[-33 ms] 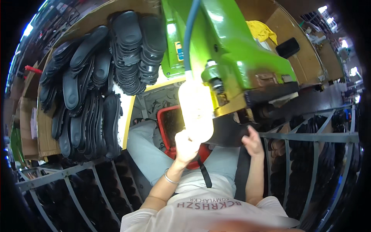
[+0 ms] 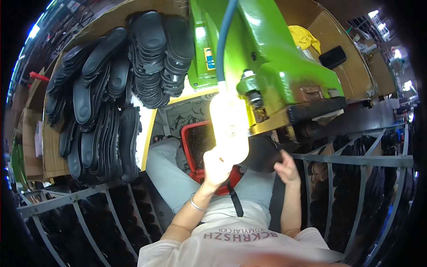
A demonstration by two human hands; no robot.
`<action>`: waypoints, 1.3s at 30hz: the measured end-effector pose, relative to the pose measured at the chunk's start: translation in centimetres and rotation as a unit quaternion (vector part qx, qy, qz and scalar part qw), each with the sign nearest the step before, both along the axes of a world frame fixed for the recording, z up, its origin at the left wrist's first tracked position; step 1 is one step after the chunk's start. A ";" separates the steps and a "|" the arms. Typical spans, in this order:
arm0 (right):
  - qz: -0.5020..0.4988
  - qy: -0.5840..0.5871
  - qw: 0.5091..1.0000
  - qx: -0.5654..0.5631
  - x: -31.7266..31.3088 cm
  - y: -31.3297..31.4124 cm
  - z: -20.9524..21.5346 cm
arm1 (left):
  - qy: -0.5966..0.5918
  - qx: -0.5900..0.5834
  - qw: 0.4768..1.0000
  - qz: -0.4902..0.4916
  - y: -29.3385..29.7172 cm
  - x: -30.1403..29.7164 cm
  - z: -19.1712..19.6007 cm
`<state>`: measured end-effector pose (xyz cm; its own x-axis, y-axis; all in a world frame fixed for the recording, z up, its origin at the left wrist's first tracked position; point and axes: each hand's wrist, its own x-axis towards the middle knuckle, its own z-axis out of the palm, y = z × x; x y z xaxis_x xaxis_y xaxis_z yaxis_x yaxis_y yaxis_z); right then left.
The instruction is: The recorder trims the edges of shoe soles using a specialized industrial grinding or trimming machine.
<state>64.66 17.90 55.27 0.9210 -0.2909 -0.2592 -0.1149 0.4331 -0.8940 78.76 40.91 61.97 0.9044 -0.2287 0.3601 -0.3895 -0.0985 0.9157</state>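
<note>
A black shoe sole (image 2: 262,155) lies under the edge of the green machine (image 2: 284,66), above my lap. My right hand (image 2: 288,169) is closed at the sole's right end, thumb and fingers against its edge. My left hand (image 2: 215,171) is curled at the other side, beside the sole's left end. A glowing lamp (image 2: 230,129) on a blue-grey cable covers that end and part of my left fingers, so the grip there is only partly seen.
Stacks of black soles (image 2: 147,58) fill a cardboard box (image 2: 53,155) at the left. A red bin (image 2: 186,133) stands between my legs. Metal racks (image 2: 364,160) with dark soles flank me. A yellow cloth (image 2: 304,36) and a black phone (image 2: 332,57) lie at the far right.
My right hand has gone from spread fingers beside the sole to closed fingers at its right end. The view has shifted slightly; my left hand keeps its place by the lamp.
</note>
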 end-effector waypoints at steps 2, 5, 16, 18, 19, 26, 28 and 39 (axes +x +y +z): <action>0.068 0.027 0.991 0.108 -1.3 3.0 -0.7 | -0.113 0.087 0.988 -0.061 -0.2 0.5 -0.7; 0.115 0.043 0.971 0.205 -3.5 7.2 -1.1 | 0.119 0.012 0.991 -0.062 -2.7 0.4 -1.7; -0.046 0.031 0.997 0.046 -3.8 4.2 5.9 | 0.134 -0.102 0.983 -0.075 -0.8 0.3 -1.4; -0.079 0.011 0.997 0.020 -2.1 2.6 6.7 | 0.153 -0.125 0.978 -0.065 -0.1 -0.1 -2.0; -0.108 -0.003 0.994 0.025 -1.3 1.9 6.8 | 0.152 -0.124 0.978 -0.066 0.1 -0.1 -1.9; -0.077 -0.071 0.994 -0.022 7.1 1.1 9.1 | 0.064 -0.040 0.997 -0.013 3.3 0.6 0.6; -0.056 -0.075 0.996 -0.005 8.5 1.5 8.6 | 0.103 -0.033 0.994 -0.019 4.6 0.6 1.1; 0.028 -0.151 0.975 -0.162 11.3 7.4 10.2 | 0.343 -0.192 0.919 -0.022 12.2 -1.5 -3.8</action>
<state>75.99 25.32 65.46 0.9577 -0.2598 0.1234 0.1597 0.1233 -0.9794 77.29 53.11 58.16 0.9418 -0.2452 -0.2299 0.2966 0.2846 0.9116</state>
